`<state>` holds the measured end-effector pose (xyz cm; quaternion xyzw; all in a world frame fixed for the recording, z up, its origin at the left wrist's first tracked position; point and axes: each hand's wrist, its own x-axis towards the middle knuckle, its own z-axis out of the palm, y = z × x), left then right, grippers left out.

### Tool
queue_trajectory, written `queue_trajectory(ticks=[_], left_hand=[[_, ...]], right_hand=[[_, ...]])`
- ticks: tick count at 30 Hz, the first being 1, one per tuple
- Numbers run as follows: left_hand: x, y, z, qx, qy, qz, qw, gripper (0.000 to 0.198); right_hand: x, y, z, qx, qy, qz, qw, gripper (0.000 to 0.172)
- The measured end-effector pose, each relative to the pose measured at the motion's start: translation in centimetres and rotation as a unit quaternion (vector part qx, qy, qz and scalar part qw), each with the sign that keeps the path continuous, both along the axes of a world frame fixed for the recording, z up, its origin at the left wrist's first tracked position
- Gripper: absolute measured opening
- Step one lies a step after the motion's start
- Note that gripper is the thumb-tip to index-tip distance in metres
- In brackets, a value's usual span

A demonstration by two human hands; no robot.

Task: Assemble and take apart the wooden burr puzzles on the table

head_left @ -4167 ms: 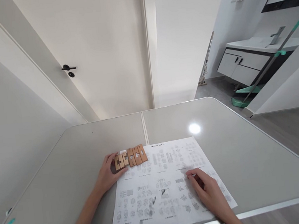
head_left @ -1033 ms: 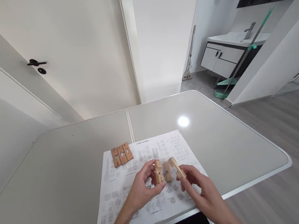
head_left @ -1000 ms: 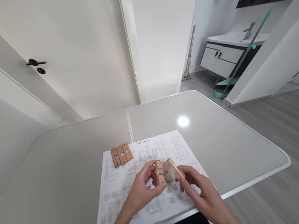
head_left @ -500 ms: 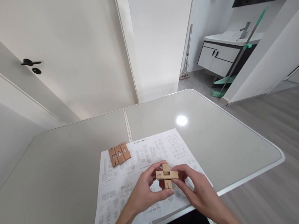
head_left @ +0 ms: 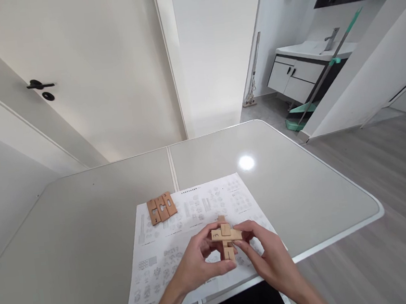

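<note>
Both my hands hold a small cross of notched wooden puzzle pieces above a printed instruction sheet. My left hand pinches the cross from the left and below, fingers closed. From the right, my right hand grips the horizontal piece, fingers closed. Three more wooden pieces lie side by side at the sheet's far left corner, apart from both hands.
The grey table has a seam down its middle and a rounded right edge. Behind it stand a white door with a black handle. To the right are a bathroom vanity and a green broom with dustpan on the floor.
Earlier all the pieces lay in a row at the sheet's corner. Both hands have since brought separate pieces together into a crossed shape, held slightly nearer me now.
</note>
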<state>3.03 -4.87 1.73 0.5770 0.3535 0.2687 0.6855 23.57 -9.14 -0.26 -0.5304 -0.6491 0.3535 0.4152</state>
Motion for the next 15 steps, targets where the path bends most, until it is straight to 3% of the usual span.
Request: queue_trajectory(ticks=[5, 15], left_hand=[[-0.7, -0.2, -0.7, -0.018, 0.009, 0.021, 1.0, 0.064], [-2.1, -1.4, -1.9, -0.047, 0.018, 0.058, 0.997, 0.06]], right_hand=[[-0.7, 0.4, -0.4, -0.012, 0.003, 0.017, 1.0, 0.022], [-2.0, 0.3, -0.8, 0.05, -0.032, 0.071, 0.996, 0.021]])
